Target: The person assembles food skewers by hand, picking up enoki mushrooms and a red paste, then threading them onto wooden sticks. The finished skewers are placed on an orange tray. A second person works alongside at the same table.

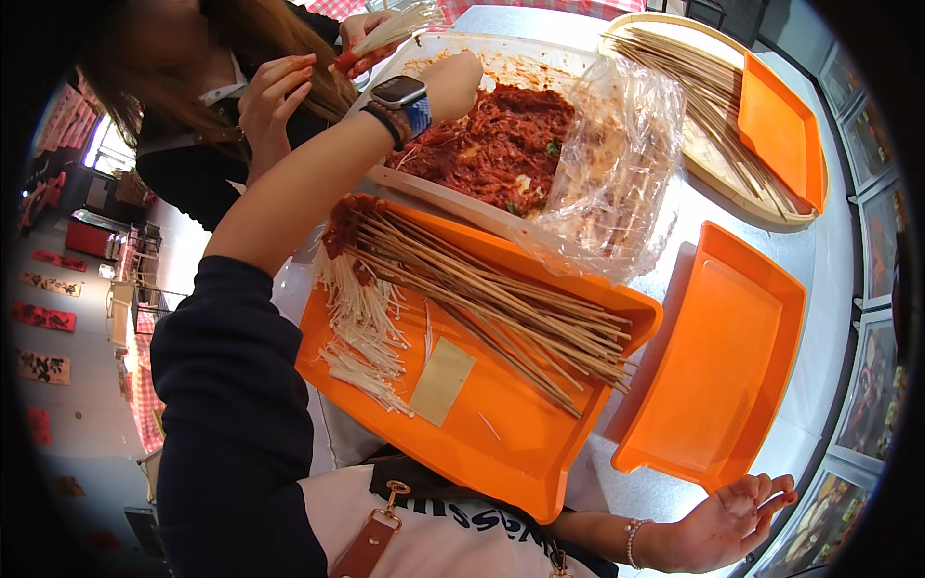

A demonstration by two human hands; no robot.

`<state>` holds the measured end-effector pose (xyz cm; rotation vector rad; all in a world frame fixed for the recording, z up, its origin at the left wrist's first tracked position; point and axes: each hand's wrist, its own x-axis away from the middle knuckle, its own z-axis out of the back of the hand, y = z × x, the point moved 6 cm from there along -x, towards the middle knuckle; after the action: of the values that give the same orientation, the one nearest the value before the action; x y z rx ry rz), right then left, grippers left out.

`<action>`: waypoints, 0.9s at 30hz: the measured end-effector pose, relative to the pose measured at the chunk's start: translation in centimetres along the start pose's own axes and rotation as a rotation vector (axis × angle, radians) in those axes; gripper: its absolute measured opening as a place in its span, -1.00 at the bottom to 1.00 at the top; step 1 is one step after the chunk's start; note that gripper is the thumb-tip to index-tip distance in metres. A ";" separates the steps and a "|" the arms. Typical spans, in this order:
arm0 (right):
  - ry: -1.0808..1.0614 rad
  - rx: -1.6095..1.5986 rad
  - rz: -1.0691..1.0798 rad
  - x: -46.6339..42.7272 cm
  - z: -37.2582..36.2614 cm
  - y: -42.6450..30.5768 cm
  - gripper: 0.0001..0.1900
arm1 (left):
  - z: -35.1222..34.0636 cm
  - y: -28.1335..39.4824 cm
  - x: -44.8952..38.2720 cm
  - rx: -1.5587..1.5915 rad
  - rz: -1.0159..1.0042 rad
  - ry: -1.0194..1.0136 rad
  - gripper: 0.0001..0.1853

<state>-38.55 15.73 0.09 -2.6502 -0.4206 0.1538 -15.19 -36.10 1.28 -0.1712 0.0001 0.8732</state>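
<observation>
My left hand [454,81], with a watch on the wrist, is over the far left of a translucent plastic tub [441,189]. Its fingers are turned away, so what they hold is hidden. Chunky red sauce [498,141] with green bits fills the tub's bottom. Low at the right, my right hand [737,516] is palm up, fingers apart and smeared red, holding nothing. Before me an orange tray [498,462] carries wooden skewers [498,296] with red-coated food at their left ends, loose enoki mushrooms [361,332] and a flat yellowish rectangle [442,381].
Crumpled clear plastic film [621,159] covers the tub's right side. Another orange tray [723,354] lies to the right. A round woven tray [712,152] behind holds more skewers [694,94] and a smaller orange tray [780,123]. Opposite, a co-worker's hand [372,47] grips enoki.
</observation>
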 end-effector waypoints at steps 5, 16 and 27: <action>0.026 -0.008 0.050 -0.2 1.0 -0.4 -0.68 | 2.8 1.9 1.2 0.227 -0.156 0.001 -0.78; 0.043 0.007 0.071 -0.5 1.5 -0.4 -0.68 | -0.6 3.0 -0.2 0.183 -0.044 -0.147 -0.74; 0.021 -0.026 0.041 -0.7 2.2 -0.2 -0.69 | 1.5 4.2 2.2 0.100 -0.333 0.067 -0.84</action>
<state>-39.61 16.56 -1.74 -2.6843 -0.3644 0.1335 -17.08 -31.52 2.00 -0.1026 0.0763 0.5332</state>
